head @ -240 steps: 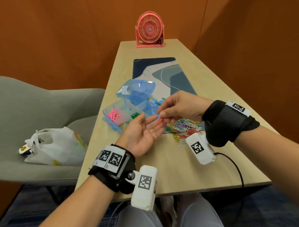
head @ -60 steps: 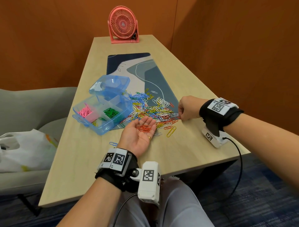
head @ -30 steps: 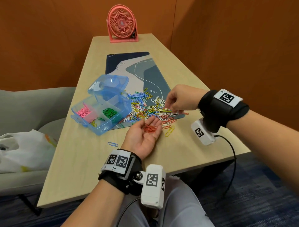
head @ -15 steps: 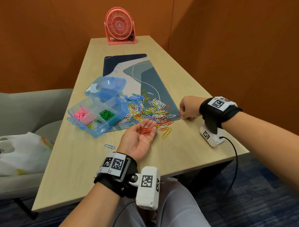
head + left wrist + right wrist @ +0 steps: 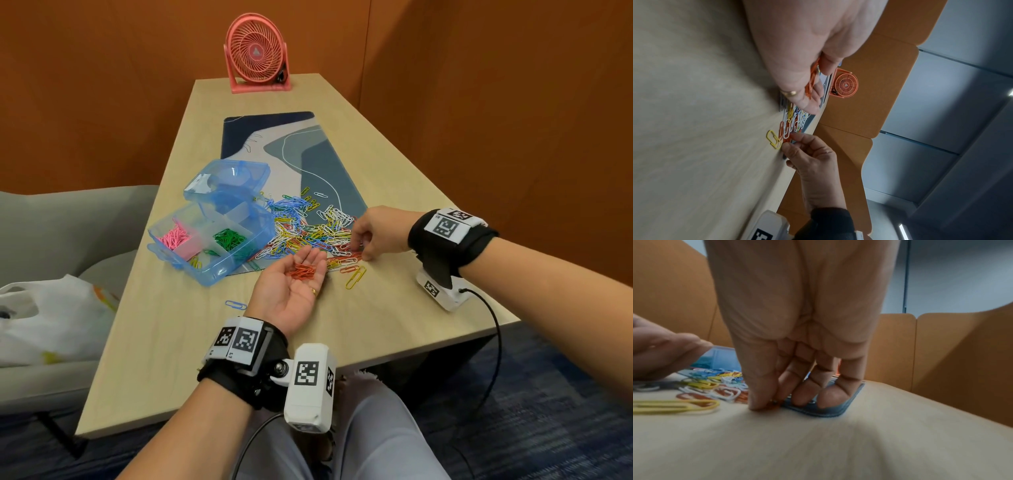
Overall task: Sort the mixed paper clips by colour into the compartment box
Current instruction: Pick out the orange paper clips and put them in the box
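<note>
Several orange paper clips (image 5: 303, 271) are lying in the flat, palm-up left hand (image 5: 291, 287); the right hand (image 5: 378, 233) is pinching an orange clip (image 5: 772, 405) beside the multicoloured pile (image 5: 308, 233).

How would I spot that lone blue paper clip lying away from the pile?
Start at the blue compartment box. Move toward the near table edge, left of the upturned left hand. The blue paper clip lies alone on bare wood, apart from the mixed pile.
</note>
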A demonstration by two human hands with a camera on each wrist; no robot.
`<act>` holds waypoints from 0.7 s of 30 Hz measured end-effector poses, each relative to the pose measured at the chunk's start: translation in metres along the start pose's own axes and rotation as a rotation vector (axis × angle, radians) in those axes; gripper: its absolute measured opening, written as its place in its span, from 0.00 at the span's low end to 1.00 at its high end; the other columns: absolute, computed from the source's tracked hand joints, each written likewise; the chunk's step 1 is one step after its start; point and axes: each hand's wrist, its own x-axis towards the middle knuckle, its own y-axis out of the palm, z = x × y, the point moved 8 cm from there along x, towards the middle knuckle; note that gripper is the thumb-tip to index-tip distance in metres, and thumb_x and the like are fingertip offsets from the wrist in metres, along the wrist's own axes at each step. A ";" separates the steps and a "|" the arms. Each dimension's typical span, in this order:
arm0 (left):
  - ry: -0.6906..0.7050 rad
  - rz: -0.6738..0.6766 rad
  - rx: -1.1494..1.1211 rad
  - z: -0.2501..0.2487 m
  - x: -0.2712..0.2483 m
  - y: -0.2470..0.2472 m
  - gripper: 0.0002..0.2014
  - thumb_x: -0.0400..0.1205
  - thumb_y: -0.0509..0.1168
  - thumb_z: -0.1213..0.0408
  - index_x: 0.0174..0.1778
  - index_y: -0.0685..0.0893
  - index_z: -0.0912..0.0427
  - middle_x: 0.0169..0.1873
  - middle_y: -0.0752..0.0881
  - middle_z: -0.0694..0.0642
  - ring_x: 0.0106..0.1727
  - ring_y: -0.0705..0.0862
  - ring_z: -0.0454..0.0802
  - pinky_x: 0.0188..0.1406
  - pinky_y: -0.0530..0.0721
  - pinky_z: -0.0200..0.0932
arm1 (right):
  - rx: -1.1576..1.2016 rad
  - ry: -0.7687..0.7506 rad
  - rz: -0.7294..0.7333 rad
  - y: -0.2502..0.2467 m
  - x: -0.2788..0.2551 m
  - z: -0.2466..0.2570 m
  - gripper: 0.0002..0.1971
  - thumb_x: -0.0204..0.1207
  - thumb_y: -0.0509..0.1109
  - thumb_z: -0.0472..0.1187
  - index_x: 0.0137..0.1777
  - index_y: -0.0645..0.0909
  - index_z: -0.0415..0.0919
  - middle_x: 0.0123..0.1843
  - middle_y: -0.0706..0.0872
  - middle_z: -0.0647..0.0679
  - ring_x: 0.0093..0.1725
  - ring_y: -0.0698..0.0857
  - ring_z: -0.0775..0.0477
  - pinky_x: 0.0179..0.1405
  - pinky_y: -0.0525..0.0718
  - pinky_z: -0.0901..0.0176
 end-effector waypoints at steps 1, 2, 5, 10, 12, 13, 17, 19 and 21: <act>0.000 0.001 -0.002 0.000 0.000 0.000 0.15 0.88 0.49 0.66 0.46 0.79 0.70 0.43 0.83 0.63 0.48 0.83 0.57 0.61 0.77 0.50 | -0.013 0.000 0.003 0.000 0.000 0.000 0.11 0.72 0.75 0.36 0.54 0.87 0.42 0.35 0.78 0.57 0.41 0.77 0.52 0.33 0.72 0.69; -0.002 0.000 -0.004 0.000 0.000 0.000 0.16 0.88 0.49 0.66 0.46 0.79 0.70 0.43 0.83 0.63 0.48 0.83 0.57 0.61 0.77 0.50 | -0.019 0.006 0.008 0.001 0.000 -0.001 0.10 0.72 0.75 0.37 0.53 0.87 0.43 0.36 0.79 0.56 0.41 0.78 0.52 0.32 0.72 0.70; -0.001 -0.003 -0.007 0.001 0.000 0.000 0.16 0.88 0.49 0.65 0.46 0.79 0.70 0.43 0.83 0.63 0.48 0.83 0.57 0.61 0.77 0.49 | -0.016 0.018 0.017 0.002 -0.001 -0.003 0.09 0.72 0.75 0.37 0.52 0.87 0.44 0.38 0.80 0.55 0.41 0.79 0.52 0.33 0.73 0.69; 0.000 -0.005 -0.004 0.001 0.000 -0.001 0.16 0.88 0.49 0.64 0.45 0.79 0.70 0.40 0.85 0.63 0.47 0.83 0.57 0.61 0.77 0.48 | -0.036 0.002 0.023 0.003 -0.003 0.001 0.08 0.73 0.75 0.40 0.53 0.87 0.45 0.42 0.81 0.54 0.43 0.78 0.52 0.35 0.74 0.66; 0.001 -0.003 -0.002 0.001 0.001 -0.002 0.16 0.88 0.49 0.64 0.45 0.79 0.70 0.41 0.84 0.63 0.47 0.83 0.57 0.61 0.77 0.48 | -0.056 0.000 0.043 0.004 -0.003 0.003 0.07 0.74 0.74 0.40 0.52 0.87 0.45 0.41 0.81 0.54 0.43 0.78 0.52 0.34 0.73 0.66; 0.001 -0.002 -0.001 0.001 0.001 -0.002 0.16 0.88 0.49 0.64 0.45 0.79 0.70 0.40 0.84 0.63 0.47 0.83 0.57 0.61 0.77 0.49 | -0.070 0.002 0.052 0.005 -0.003 0.003 0.06 0.74 0.74 0.39 0.51 0.86 0.44 0.41 0.81 0.52 0.43 0.78 0.51 0.36 0.73 0.64; 0.002 0.001 0.000 0.001 0.002 -0.002 0.16 0.88 0.50 0.65 0.45 0.79 0.70 0.40 0.84 0.64 0.47 0.83 0.57 0.58 0.79 0.50 | -0.126 0.042 0.100 0.012 -0.006 -0.001 0.07 0.77 0.67 0.39 0.48 0.84 0.38 0.45 0.85 0.44 0.42 0.78 0.47 0.41 0.76 0.58; 0.001 0.000 0.000 0.001 0.002 -0.002 0.16 0.88 0.50 0.64 0.45 0.79 0.70 0.39 0.84 0.64 0.46 0.83 0.57 0.58 0.80 0.49 | -0.139 0.056 0.118 0.015 -0.008 -0.003 0.06 0.78 0.64 0.40 0.45 0.81 0.39 0.43 0.83 0.45 0.41 0.77 0.47 0.38 0.74 0.59; 0.002 0.002 0.001 0.001 0.002 -0.002 0.16 0.88 0.50 0.64 0.45 0.79 0.70 0.41 0.84 0.63 0.47 0.83 0.57 0.62 0.78 0.49 | -0.131 0.055 0.109 0.015 -0.009 -0.003 0.04 0.77 0.64 0.40 0.43 0.79 0.41 0.41 0.81 0.46 0.40 0.76 0.47 0.33 0.72 0.60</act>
